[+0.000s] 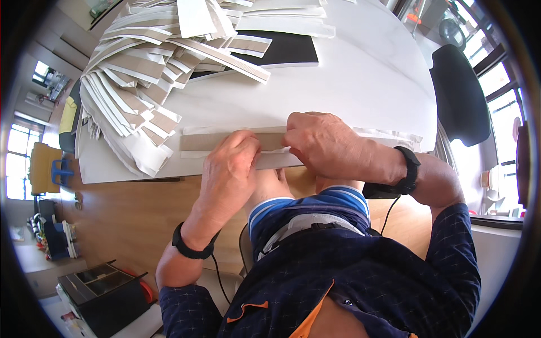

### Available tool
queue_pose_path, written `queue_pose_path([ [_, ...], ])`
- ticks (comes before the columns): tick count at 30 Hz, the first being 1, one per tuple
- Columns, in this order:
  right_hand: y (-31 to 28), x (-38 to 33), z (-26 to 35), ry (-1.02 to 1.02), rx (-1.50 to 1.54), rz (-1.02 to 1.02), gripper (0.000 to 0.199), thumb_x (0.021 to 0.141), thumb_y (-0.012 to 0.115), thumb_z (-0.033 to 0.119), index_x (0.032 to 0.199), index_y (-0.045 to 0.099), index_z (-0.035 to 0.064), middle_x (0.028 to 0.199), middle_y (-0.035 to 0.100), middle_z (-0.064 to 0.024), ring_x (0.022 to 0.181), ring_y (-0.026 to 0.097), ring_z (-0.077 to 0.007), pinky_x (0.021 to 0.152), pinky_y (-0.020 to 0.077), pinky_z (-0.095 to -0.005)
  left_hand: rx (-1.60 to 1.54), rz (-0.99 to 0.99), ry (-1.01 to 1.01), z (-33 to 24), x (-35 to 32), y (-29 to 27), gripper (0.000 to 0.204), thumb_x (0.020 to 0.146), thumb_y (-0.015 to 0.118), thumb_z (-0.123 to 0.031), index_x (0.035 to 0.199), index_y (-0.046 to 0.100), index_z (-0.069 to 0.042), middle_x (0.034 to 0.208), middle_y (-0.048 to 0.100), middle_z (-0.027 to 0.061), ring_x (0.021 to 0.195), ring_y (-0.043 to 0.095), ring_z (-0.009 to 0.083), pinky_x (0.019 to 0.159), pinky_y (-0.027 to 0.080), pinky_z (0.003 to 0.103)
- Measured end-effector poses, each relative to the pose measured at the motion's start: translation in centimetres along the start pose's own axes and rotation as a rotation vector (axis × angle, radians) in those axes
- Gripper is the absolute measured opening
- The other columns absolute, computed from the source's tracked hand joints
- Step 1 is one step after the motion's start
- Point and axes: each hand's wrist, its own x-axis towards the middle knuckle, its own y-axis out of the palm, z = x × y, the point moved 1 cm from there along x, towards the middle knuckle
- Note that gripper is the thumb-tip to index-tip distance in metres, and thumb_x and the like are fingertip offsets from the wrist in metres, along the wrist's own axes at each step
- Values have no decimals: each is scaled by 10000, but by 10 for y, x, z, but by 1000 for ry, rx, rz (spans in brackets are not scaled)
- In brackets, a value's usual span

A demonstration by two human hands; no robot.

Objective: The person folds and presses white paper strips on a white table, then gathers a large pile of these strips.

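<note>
A long strip (197,142), beige down the middle with white paper-like edges, lies along the near edge of the white table. My left hand (230,160) is closed on the strip's near edge, fingers curled and thumb tucked in. A short way to the right, my right hand (324,138) pinches the same strip with bent fingers. Between the two hands the beige band shows, and its white border looks folded or lifted there. Past my right wrist the far end of the strip (394,137) reaches toward the table's right side. My fingertips are partly hidden by the knuckles.
A large loose pile of similar beige and white strips (141,62) covers the table's far left, some hanging near its edge. Under part of it lies a flat black board (293,49). A dark chair (459,93) stands at the right. My legs are under the table edge (129,176).
</note>
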Motion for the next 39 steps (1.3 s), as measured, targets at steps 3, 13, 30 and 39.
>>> queue_pose_path([
  [3,6,0,5,-40,-115,7,68,883,748,77,900,700,32,944,679,-139,892,708,-312,803,610,-419,-7,5,-5,0,0,0,139,836,664,75,957,680,8,1077,701,127,966,688,383,813,562,475],
  [13,6,-7,2,48,107,-64,169,860,744,80,974,672,-22,969,674,-193,926,697,-373,829,586,-471,21,-12,6,0,0,1,162,832,693,108,962,674,13,1089,727,137,917,710,381,777,573,448],
  [30,9,-35,3,149,53,-77,239,847,743,130,1005,660,-28,1005,688,-215,967,699,-369,814,598,-478,30,-11,16,-3,-1,1,127,851,648,92,947,643,9,1090,704,123,966,691,378,802,562,476],
  [39,5,-27,-25,33,-308,-245,208,900,702,150,1038,662,-1,1012,632,-151,989,661,-339,857,582,-455,80,-64,25,-2,4,8,132,876,690,55,986,653,-9,1082,708,131,964,691,375,810,558,473],
])
